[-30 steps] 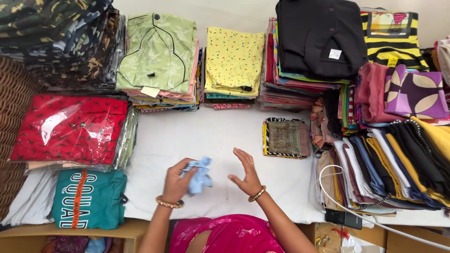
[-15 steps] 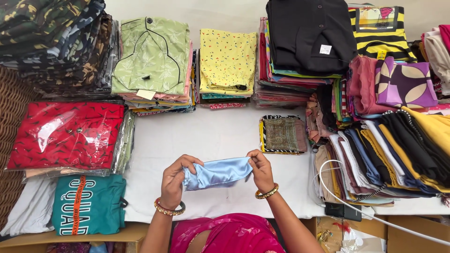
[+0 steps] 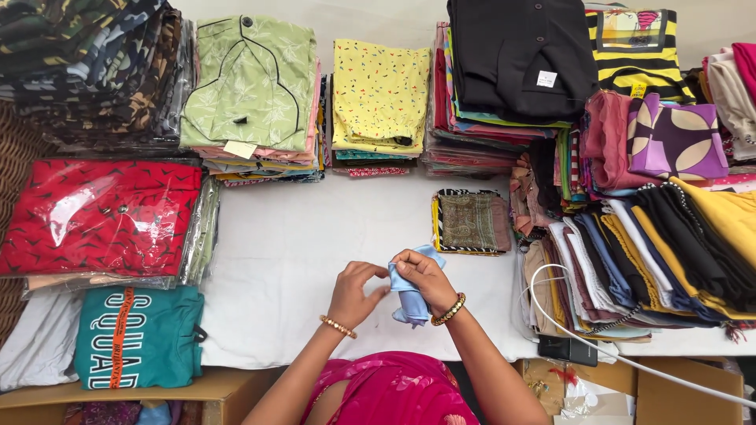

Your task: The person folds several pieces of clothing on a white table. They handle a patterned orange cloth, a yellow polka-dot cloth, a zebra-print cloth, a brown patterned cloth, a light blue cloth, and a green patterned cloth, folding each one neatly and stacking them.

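Observation:
A small light blue satin cloth is bunched up over the white table, just in front of me. My right hand grips its upper part, and the rest hangs down below the fist. My left hand is close beside it on the left, fingertips pinching at the cloth's edge. Both wrists wear beaded bangles.
Folded clothes ring the work area: a red packaged shirt and teal shirt at left, green and yellow stacks at the back, a small patterned piece near my right hand, dark garments at right. A white cable loops at the right edge.
The blue cloth was stretched flat between both hands half a second ago. Now the hands have come together and the cloth is gathered, hanging from my right hand.

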